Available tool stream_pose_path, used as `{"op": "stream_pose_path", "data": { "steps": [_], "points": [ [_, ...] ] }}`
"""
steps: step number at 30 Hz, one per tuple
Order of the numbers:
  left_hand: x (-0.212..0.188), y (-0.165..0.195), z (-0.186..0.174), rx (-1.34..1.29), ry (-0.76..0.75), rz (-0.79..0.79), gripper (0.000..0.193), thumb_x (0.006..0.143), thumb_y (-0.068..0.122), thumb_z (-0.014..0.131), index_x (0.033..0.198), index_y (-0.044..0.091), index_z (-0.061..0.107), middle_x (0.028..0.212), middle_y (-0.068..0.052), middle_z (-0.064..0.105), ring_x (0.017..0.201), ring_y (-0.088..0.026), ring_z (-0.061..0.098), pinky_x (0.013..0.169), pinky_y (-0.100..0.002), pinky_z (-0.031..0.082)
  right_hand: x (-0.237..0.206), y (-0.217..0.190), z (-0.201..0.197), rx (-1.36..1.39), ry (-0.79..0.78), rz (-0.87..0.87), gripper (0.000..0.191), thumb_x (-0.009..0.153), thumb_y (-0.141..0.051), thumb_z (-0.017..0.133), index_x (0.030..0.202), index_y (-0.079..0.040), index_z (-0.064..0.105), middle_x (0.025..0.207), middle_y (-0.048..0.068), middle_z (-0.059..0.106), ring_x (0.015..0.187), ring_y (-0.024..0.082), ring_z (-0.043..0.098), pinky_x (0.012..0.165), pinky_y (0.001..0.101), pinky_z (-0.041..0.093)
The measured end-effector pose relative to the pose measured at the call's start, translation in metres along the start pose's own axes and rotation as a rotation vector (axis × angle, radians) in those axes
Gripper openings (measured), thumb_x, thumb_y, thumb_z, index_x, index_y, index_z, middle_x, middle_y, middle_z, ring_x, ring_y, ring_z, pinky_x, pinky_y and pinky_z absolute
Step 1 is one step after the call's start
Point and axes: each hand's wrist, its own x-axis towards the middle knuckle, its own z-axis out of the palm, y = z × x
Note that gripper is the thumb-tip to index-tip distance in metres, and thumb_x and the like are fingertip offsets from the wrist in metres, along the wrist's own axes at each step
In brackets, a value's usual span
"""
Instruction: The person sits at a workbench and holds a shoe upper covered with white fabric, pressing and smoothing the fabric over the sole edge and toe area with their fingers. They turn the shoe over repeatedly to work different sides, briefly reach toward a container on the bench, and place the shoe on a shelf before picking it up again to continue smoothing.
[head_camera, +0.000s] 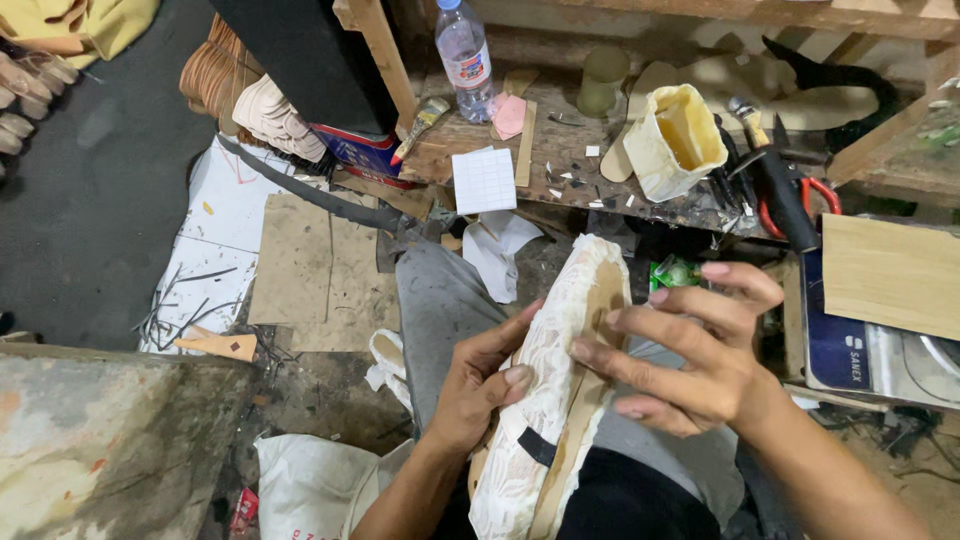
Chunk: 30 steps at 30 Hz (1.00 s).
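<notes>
Lace-covered shoe sole (545, 400) points away, upright between left hand (478, 385) and right hand (700, 355).

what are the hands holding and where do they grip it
A shoe sole covered in white lace. The left hand grips its left edge; the right hand presses fingers on the bare inner side.

Count, head view: hands 2, left hand (478, 385) and right hand (690, 355); lace-covered shoe sole (560, 350) 1; plastic water bottle (466, 58) 1; glue-stained pot (676, 138) 1; paintbrush (420, 125) 1; red-handled pliers (795, 195) 1; white paper square (484, 180) 1
</notes>
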Motion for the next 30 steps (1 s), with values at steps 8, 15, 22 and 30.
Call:
{"op": "stream_pose_path", "data": {
  "steps": [8,15,22,30],
  "points": [
    [0.000,-0.001,0.000,-0.053,-0.007,-0.013,0.077,0.089,0.022,0.073,0.155,-0.006,0.045,0.152,-0.020,0.057,0.137,-0.021,0.056,0.119,-0.034,0.040,0.000,-0.004,0.003,0.025,0.013,0.000,0.042,0.104,-0.059,0.049,0.114,-0.032,0.080,0.109,-0.004,0.069,0.105,0.020,0.050,0.104,0.0484,0.028],
    [0.000,0.002,-0.002,0.008,0.013,-0.019,0.074,0.088,0.019,0.071,0.152,-0.008,0.046,0.150,-0.022,0.058,0.138,-0.022,0.056,0.118,-0.034,0.040,0.001,-0.005,-0.001,0.163,-0.061,0.069,0.040,0.100,-0.046,0.049,0.112,-0.026,0.081,0.102,0.000,0.066,0.102,0.023,0.049,0.102,0.0494,0.029],
    [-0.002,0.002,-0.003,0.037,0.008,-0.007,0.072,0.088,0.015,0.071,0.152,-0.008,0.047,0.150,-0.023,0.058,0.137,-0.023,0.055,0.119,-0.034,0.039,0.005,-0.004,0.002,0.091,-0.040,0.160,0.038,0.098,-0.042,0.052,0.115,-0.023,0.080,0.097,0.004,0.063,0.101,0.026,0.048,0.104,0.0508,0.030],
    [-0.002,-0.005,-0.007,0.008,0.008,0.015,0.073,0.090,0.015,0.070,0.155,-0.008,0.043,0.153,-0.019,0.056,0.142,-0.022,0.054,0.120,-0.032,0.040,0.010,-0.010,-0.001,0.153,-0.075,0.065,0.034,0.100,-0.041,0.057,0.112,-0.019,0.081,0.098,0.004,0.064,0.102,0.023,0.051,0.101,0.0507,0.035]
  ]
}}
